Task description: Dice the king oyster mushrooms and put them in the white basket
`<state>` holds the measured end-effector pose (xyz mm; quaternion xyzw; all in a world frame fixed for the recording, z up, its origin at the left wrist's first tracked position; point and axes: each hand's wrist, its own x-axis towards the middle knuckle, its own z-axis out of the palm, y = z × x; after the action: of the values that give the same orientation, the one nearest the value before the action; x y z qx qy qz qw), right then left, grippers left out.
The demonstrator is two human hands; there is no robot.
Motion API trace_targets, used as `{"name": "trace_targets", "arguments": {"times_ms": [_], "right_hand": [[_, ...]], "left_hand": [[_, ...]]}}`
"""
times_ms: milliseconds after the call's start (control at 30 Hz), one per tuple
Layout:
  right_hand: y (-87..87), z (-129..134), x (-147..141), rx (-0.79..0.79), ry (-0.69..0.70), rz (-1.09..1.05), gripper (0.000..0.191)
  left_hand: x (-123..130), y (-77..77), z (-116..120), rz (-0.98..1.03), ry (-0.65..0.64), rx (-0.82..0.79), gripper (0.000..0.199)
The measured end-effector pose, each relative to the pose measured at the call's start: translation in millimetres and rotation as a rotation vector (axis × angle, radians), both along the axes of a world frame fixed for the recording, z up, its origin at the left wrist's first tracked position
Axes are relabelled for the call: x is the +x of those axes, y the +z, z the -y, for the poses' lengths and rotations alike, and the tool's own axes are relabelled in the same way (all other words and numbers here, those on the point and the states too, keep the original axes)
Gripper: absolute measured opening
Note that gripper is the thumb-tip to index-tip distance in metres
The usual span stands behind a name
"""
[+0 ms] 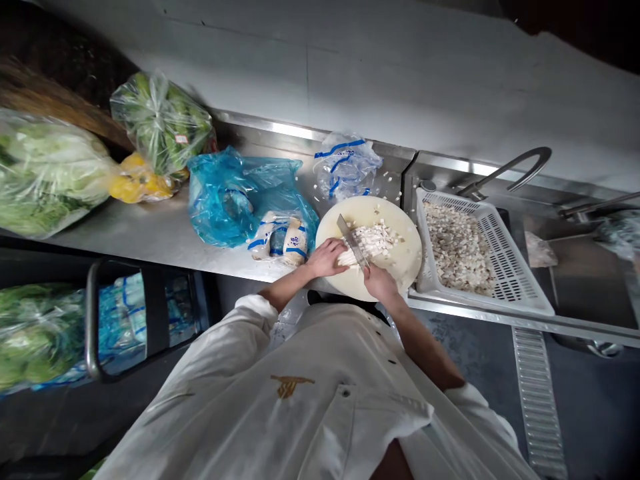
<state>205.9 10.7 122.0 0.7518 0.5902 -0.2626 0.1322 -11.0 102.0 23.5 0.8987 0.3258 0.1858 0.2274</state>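
A round, pale cutting board (335, 220) lies on the steel counter. Diced white pieces (377, 239) are heaped on it, with longer white strips beside my left hand. My right hand (380, 281) is wrapped round the handle of a knife (351, 241), whose blade points up and left across the pieces. My left hand (327, 257) rests on the strips left of the blade, its fingers bent together over them. A white perforated basket (520, 277) stands right of the board and holds many chopped pieces (457, 247).
Left of the board are a blue plastic bag (220, 200) and wrapped pale packs (295, 241). Behind it lies a crumpled clear bag (347, 167). Bagged greens (50, 173) are at far left. A faucet (520, 167) and sink (590, 280) are at right.
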Motion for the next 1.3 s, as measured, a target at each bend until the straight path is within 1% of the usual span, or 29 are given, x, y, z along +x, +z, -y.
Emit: {"name": "trace_targets", "arguments": {"times_ms": [100,167,267,333,433,567,700,800,867,967,1067,1200,1300], "right_hand": [[-8.7,-9,-2,0.024,0.018,-0.011,0.043],[-12.4,-12,-1,0.045,0.034,-0.014,0.043],[-15.0,-12,3,0.055,0.047,-0.021,0.042],[-15.4,-10,4,0.050,0.050,-0.023,0.042],[-14.7,-7,3,0.051,0.058,-0.016,0.041],[-11.3,-5,-3,0.078,0.057,0.001,0.041],[0.5,-4,-3,0.085,0.051,0.009,0.039],[11.6,2,0,0.101,0.052,0.012,0.038],[15.4,8,0,0.116,0.053,0.012,0.040],[14.7,12,-8,0.071,0.030,0.007,0.042],[12.6,11,-15,0.002,0.001,0.006,0.042],[12.1,16,-14,0.063,0.027,0.027,0.042],[5.9,20,-17,0.044,0.020,0.021,0.043]], "left_hand": [[8,3.0,14,-0.009,0.054,0.009,0.057],[22,4.5,33,-0.030,0.111,0.033,0.055],[46,2.5,60,-0.068,0.139,0.083,0.051],[56,-0.8,68,-0.074,0.173,0.113,0.045],[52,-4.8,62,-0.053,0.199,0.146,0.038],[30,-5.4,40,-0.040,0.141,0.158,0.032],[15,-2.8,25,-0.024,0.027,0.113,0.039],[7,-1.4,15,-0.022,0.007,0.093,0.046],[4,-1.7,9,-0.026,-0.011,0.077,0.050],[2,-3.6,3,-0.042,-0.055,0.049,0.048],[2,-4.8,2,-0.063,-0.056,0.046,0.047],[-3,-5.6,4,-0.043,-0.082,0.051,0.048],[-6,-7.5,4,-0.031,-0.086,0.031,0.046]]}}
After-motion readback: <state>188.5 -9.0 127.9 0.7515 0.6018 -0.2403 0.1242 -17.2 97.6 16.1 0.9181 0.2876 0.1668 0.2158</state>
